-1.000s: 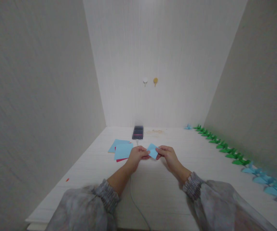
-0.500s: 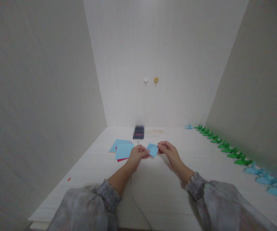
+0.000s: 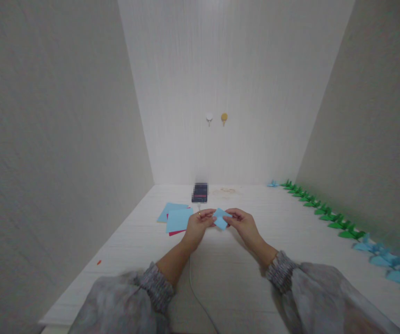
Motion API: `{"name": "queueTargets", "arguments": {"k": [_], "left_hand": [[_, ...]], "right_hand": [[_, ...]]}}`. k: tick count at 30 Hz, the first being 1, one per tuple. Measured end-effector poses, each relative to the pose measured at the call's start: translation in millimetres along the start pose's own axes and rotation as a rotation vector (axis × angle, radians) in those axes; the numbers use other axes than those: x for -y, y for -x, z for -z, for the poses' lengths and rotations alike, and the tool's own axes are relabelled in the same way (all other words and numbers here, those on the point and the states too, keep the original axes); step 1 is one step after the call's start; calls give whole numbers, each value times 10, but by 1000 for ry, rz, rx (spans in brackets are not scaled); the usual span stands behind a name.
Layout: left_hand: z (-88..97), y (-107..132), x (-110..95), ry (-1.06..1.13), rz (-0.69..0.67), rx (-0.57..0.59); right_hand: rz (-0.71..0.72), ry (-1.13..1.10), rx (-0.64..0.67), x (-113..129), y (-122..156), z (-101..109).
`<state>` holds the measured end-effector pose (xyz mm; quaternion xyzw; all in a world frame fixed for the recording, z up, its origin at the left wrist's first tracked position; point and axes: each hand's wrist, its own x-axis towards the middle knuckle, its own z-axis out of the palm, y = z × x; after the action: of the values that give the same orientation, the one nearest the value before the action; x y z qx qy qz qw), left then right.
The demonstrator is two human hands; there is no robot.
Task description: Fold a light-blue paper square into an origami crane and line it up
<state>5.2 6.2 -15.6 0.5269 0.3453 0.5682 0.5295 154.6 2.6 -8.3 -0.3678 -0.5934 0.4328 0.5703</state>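
A small folded piece of light blue paper [image 3: 221, 221] is held up between both hands, one corner pointing down. My left hand [image 3: 198, 226] pinches its left side, thumb in front and a ring on one finger. My right hand [image 3: 244, 223] grips the right side, its thumb lying across the front face and the fingers behind. Just left of my left hand, blue paper sheets [image 3: 179, 220] lie overlapping on the white table, with a red edge showing beneath. The back of the folded paper is hidden.
A phone [image 3: 199, 192] leans near the back wall, its white cable [image 3: 196, 293] running to the front edge. Green folded paper cranes [image 3: 325, 212] and blue ones [image 3: 390, 262] line the right side. A small orange scrap [image 3: 99, 262] lies at left. Two hooks [image 3: 224, 117] hang on the wall.
My right hand has shifted slightly left, and its thumb now lies over the front of the folded paper instead of at its right corner. The left hand keeps its pinch.
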Motion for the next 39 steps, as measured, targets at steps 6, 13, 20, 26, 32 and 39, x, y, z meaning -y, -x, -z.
{"name": "queueTargets", "arguments": {"k": [6,13,20,26,32,39], "left_hand": [[2,19,-38,-35,12,-5],[4,25,-56,-41,-4,3],[3,26,-71,-17,9,-22],[10,21,-66,21,8,-28],[11,30,-72,-12,-51,-26],[2,43,-92,-42,-67,-19]], "right_hand": [[2,-46,12,-35,0,20],[28,1,-10,-30,-3,30],[46,42,-27,3,15,22],[59,80,-9,18,16,23],[71,76,-2,45,29,26],[49,41,-6,35,22,29]]}}
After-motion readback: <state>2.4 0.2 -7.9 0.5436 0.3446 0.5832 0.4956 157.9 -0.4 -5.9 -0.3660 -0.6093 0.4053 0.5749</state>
